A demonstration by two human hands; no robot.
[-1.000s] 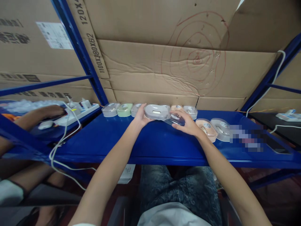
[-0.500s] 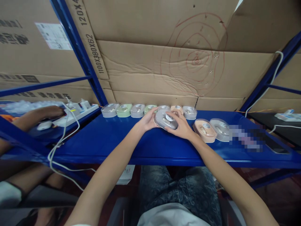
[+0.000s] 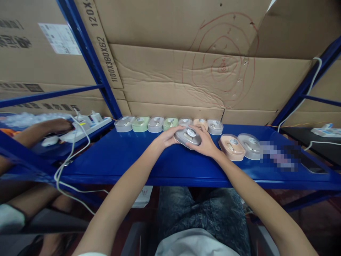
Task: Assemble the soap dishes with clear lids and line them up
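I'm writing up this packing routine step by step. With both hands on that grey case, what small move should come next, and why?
Probably set the grey case down into the back row of cases. Both the left hand and the right hand hold it just above the blue shelf, right in front of that row.

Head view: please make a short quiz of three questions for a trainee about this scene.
1. True or false: both hands hold the grey case.
2. Which colour is the case directly right of the right hand: A green, B peach, C blue?
3. What surface do the cases rest on?

Key
1. True: left hand and right hand grip it from both sides.
2. B, the peach case.
3. The blue shelf.
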